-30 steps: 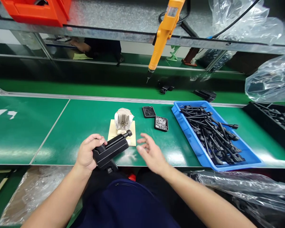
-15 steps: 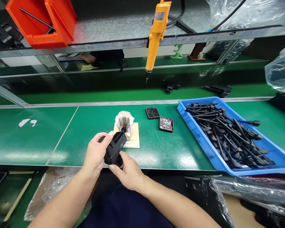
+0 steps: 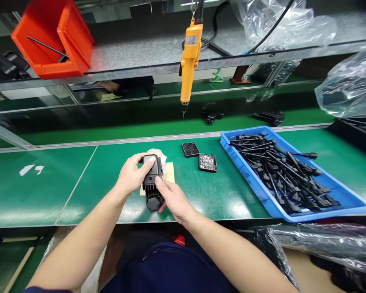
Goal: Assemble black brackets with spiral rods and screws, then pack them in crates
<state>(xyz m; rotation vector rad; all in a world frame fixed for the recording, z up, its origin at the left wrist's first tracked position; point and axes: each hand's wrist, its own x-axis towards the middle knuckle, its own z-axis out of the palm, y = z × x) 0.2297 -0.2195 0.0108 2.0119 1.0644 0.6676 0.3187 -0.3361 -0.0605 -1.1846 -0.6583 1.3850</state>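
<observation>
Both my hands are closed around a black finned device (image 3: 153, 179), a boxy housing with cooling ribs and a round knob-like end facing me. My left hand (image 3: 134, 173) grips its upper left side, thumb lying across the top. On the lower right side, my right hand (image 3: 174, 198) presses its thumb against the housing, with some fingers hidden beneath. Behind the device, and largely covered by it, is a whitish wrapped fixture (image 3: 163, 158) on a yellow paper sheet (image 3: 170, 171).
Two small black trays lie beyond, one with dark screws (image 3: 190, 149), one with shiny small parts (image 3: 208, 162). A blue tray (image 3: 264, 203) of black flexible stalks stands right. An orange electric screwdriver (image 3: 189, 61) hangs above. An orange-red bin (image 3: 61, 71) sits on the shelf (image 3: 134, 42).
The device has been turned from a slanted pose to nearly straight, its ribbed, round end now towards me. Both hands moved with it onto the fixture's spot. The camera view shifted slightly.
</observation>
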